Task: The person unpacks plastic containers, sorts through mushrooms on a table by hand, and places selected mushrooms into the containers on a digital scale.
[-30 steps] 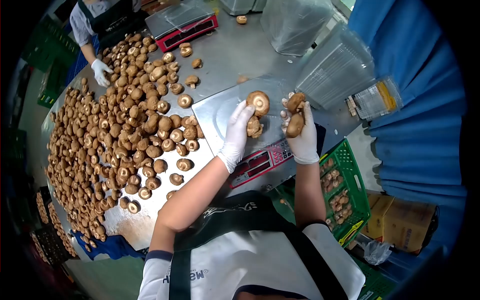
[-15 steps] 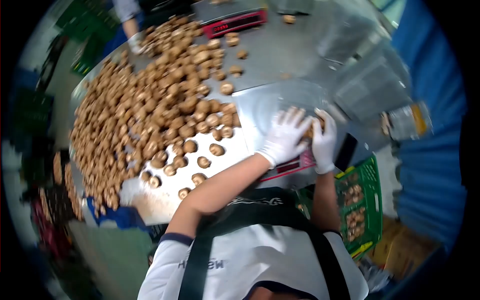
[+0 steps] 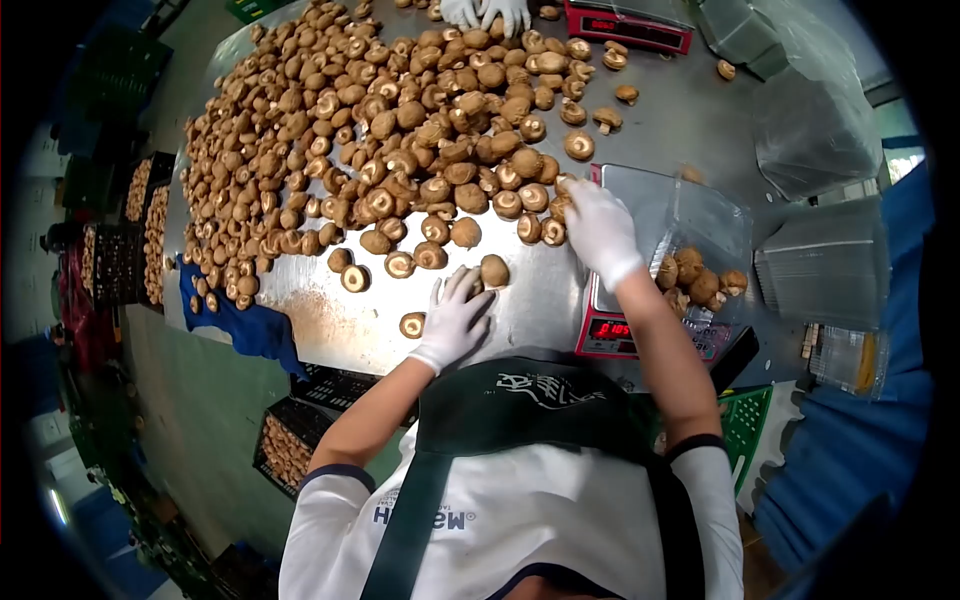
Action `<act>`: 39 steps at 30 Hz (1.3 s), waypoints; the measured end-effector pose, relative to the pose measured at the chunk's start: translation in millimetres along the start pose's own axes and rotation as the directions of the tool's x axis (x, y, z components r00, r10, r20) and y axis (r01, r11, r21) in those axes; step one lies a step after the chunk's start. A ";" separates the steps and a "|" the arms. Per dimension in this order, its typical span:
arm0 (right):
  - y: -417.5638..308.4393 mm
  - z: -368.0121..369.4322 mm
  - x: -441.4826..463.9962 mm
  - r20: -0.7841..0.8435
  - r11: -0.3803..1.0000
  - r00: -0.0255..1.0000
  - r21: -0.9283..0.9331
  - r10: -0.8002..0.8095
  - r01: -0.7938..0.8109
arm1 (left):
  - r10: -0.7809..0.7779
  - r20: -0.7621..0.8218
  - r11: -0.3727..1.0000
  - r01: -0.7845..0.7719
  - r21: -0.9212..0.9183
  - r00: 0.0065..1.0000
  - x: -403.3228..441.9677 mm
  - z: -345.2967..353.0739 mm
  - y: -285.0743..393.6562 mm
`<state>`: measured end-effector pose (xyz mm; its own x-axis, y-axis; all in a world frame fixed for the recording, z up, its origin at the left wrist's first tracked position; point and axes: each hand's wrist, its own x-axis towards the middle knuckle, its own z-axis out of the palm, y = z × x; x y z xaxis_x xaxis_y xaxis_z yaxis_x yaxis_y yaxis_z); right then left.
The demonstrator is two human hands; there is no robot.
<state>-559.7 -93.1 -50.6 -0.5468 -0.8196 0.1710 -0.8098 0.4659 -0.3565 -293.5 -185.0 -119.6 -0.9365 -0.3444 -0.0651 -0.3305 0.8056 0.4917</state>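
Note:
My left hand (image 3: 455,318), in a white glove, lies low over the bare metal near the table's front edge with its fingers stretched out. Its fingertips are beside a single brown mushroom (image 3: 494,270); another mushroom (image 3: 412,325) sits left of the wrist. My right hand (image 3: 602,232), also gloved, reaches across the scale's left edge, its fingers closed on a mushroom (image 3: 562,187) at the heap's border, partly hidden by them. Right of that forearm, a clear plastic tray (image 3: 722,218) rests on the red scale (image 3: 607,328), with several mushrooms (image 3: 690,272) in its near part.
A large mushroom heap (image 3: 330,130) covers the left and middle of the metal table (image 3: 340,325). A co-worker's gloved hands (image 3: 488,14) touch its far side, near a second red scale (image 3: 628,28). Stacked clear trays (image 3: 825,262) stand right. A blue cloth (image 3: 240,325) hangs over the edge.
Both hands have left the tray on the scale and moved left, my left hand to the bare metal and my right to the heap's edge. The view has shifted too.

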 end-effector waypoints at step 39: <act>-57.3 105.9 18.5 0.126 0.905 0.973 0.361 0.193 -0.226 | -0.106 0.526 -0.784 0.254 -0.566 0.844 2.9 -26.9 -39.8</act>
<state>-500.9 -170.2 -124.3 -0.6613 -0.7499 -0.0180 -0.5327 0.4863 -0.6926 -279.9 -231.1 -115.9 -0.8167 -0.1222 -0.5639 0.0872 -0.9922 0.0889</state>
